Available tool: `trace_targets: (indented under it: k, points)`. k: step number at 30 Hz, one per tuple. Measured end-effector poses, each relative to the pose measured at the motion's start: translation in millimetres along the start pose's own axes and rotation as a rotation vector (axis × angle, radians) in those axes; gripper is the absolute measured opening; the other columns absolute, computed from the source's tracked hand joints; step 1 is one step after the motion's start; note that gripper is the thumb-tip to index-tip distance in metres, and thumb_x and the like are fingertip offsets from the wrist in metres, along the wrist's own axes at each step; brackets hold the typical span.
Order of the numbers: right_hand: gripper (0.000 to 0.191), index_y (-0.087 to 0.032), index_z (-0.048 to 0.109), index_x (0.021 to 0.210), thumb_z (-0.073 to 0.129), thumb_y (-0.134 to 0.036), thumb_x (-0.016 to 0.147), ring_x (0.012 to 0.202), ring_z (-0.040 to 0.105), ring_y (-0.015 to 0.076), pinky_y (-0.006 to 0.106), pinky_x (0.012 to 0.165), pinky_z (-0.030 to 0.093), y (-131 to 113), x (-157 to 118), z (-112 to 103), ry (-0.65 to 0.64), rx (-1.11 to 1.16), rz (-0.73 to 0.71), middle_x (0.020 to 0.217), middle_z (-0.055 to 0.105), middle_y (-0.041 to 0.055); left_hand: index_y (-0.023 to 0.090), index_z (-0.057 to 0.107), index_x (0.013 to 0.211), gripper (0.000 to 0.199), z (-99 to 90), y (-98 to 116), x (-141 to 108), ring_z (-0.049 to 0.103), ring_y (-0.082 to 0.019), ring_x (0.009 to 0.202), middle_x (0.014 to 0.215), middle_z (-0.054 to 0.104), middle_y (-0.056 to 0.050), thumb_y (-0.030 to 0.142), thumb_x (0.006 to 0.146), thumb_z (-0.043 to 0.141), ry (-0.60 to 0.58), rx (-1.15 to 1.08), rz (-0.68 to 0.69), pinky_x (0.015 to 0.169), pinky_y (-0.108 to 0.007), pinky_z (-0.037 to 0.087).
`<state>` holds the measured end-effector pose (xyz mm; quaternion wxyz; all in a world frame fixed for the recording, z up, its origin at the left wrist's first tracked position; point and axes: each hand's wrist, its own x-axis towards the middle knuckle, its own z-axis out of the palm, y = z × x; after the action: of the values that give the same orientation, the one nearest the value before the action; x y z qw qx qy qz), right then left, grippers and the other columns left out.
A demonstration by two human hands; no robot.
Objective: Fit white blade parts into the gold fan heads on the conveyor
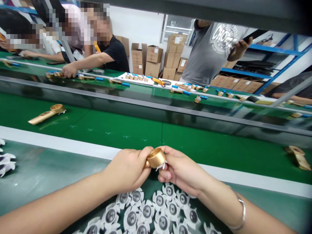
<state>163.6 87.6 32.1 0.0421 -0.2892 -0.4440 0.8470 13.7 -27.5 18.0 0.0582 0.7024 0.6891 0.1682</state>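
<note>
At far left, white bladed wheels (7,165) sit on the worktop (60,169); beyond, a golden part (46,115) lies on the green belt (131,125). The left hand (130,169) is clamped on the handle end of the held golden piece (157,158), apparently to steady its ring above loose wheels (147,211), spread probably for easy reach. The right hand (176,165) closes on the ring's right side, where white blades protrude beneath. Rightmost, another golden part (299,157) lies on the belt.

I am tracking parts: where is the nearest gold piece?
In the head view, the gold piece is below centre, held between left hand and right hand, above white bladed wheels.
</note>
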Motion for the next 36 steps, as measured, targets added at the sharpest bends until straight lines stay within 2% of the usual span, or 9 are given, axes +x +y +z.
trace_targets:
  k: [3, 5, 8, 11, 16, 19, 22, 26, 36]
  points:
    - [0.027, -0.019, 0.045, 0.101, 0.055, -0.04, 0.085, 0.049, 0.051, 0.0105, 0.026, 0.055, 0.047, -6, 8, -11, -0.007, -0.188, -0.072, 0.068, 0.055, -0.0019, 0.026, 0.044, 0.118, 0.033, -2.5, -7, 2, 0.066, -0.021, 0.071, 0.086, 0.069, 0.0, 0.023, 0.085, 0.042, -0.017, -0.075, -0.065, 0.061, -0.028, 0.041]
    - [0.029, -0.02, 0.045, 0.105, 0.041, -0.046, 0.093, 0.055, 0.057, 0.0135, 0.028, 0.055, 0.049, -16, 18, -27, 0.116, -0.459, -0.19, 0.082, 0.062, 0.0036, 0.029, 0.044, 0.121, 0.035, -7.6, -17, 5, 0.067, -0.023, 0.075, 0.09, 0.07, 0.0, 0.027, 0.086, 0.043, 0.002, -0.038, -0.172, 0.063, -0.028, 0.041]
    - [0.029, -0.021, 0.047, 0.113, 0.044, -0.044, 0.094, 0.07, 0.063, 0.0169, 0.031, 0.065, 0.052, -40, 36, -71, 0.439, -0.754, -0.356, 0.1, 0.062, 0.0065, 0.027, 0.046, 0.124, 0.038, -18.1, -39, 10, 0.066, -0.027, 0.069, 0.083, 0.07, -0.003, 0.038, 0.088, 0.04, 0.038, 0.161, -0.402, 0.055, -0.028, 0.035]
    - [0.037, -0.019, 0.05, 0.124, 0.059, -0.033, 0.091, 0.108, 0.055, 0.0252, 0.04, 0.095, 0.044, -65, 40, -135, 0.852, -0.935, -0.43, 0.126, 0.052, 0.012, 0.024, 0.045, 0.128, 0.045, -23.8, -67, 16, 0.063, -0.026, 0.063, 0.081, 0.069, -0.005, 0.048, 0.092, 0.033, 0.057, 0.296, -0.548, 0.051, -0.025, 0.029]
    - [0.044, -0.016, 0.051, 0.128, 0.065, -0.028, 0.089, 0.133, 0.029, 0.0357, 0.059, 0.109, 0.023, -88, 7, -237, 1.516, -0.998, -0.196, 0.143, 0.036, 0.0123, 0.024, 0.061, 0.104, 0.041, -12.6, -106, 19, 0.063, -0.028, 0.09, 0.098, 0.067, -0.006, 0.054, 0.091, 0.037, 0.066, 0.251, -0.452, 0.07, -0.034, 0.046]
    - [0.055, -0.013, 0.046, 0.135, 0.064, -0.036, 0.089, 0.139, 0.015, 0.0395, 0.063, 0.111, 0.012, -90, -14, -281, 1.806, -0.894, 0.005, 0.151, 0.025, 0.0159, 0.021, 0.059, 0.116, 0.042, -4.3, -116, 17, 0.059, -0.033, 0.105, 0.115, 0.063, -0.01, 0.049, 0.09, 0.04, 0.173, 0.323, -0.375, 0.083, -0.045, 0.049]
    - [0.071, -0.004, 0.043, 0.137, 0.064, -0.046, 0.084, 0.141, 0.001, 0.045, 0.066, 0.11, 0.005, -87, -21, -311, 1.923, -0.823, 0.135, 0.153, 0.014, 0.0257, 0.016, 0.049, 0.13, 0.053, -1.8, -117, 17, 0.051, -0.039, 0.12, 0.129, 0.055, -0.018, 0.049, 0.089, 0.04, 0.283, 0.444, -0.363, 0.089, -0.054, 0.047]
    - [0.08, -0.001, 0.045, 0.136, 0.063, -0.054, 0.079, 0.14, 0.002, 0.0459, 0.066, 0.109, 0.006, -82, -18, -334, 1.969, -0.83, 0.181, 0.153, 0.011, 0.03, 0.016, 0.046, 0.131, 0.056, 0.3, -110, 19, 0.041, -0.042, 0.129, 0.135, 0.048, -0.02, 0.05, 0.088, 0.044, 0.354, 0.498, -0.253, 0.101, -0.06, 0.036]
    - [0.072, -0.001, 0.043, 0.136, 0.061, -0.039, 0.078, 0.134, 0.022, 0.0448, 0.066, 0.108, 0.007, -87, -21, -347, 2.102, -0.936, 0.157, 0.142, 0.034, 0.0314, 0.02, 0.048, 0.128, 0.048, 10.6, -94, 19, 0.038, -0.035, 0.133, 0.136, 0.047, -0.015, 0.045, 0.087, 0.049, 0.387, 0.382, -0.006, 0.112, -0.057, 0.027]
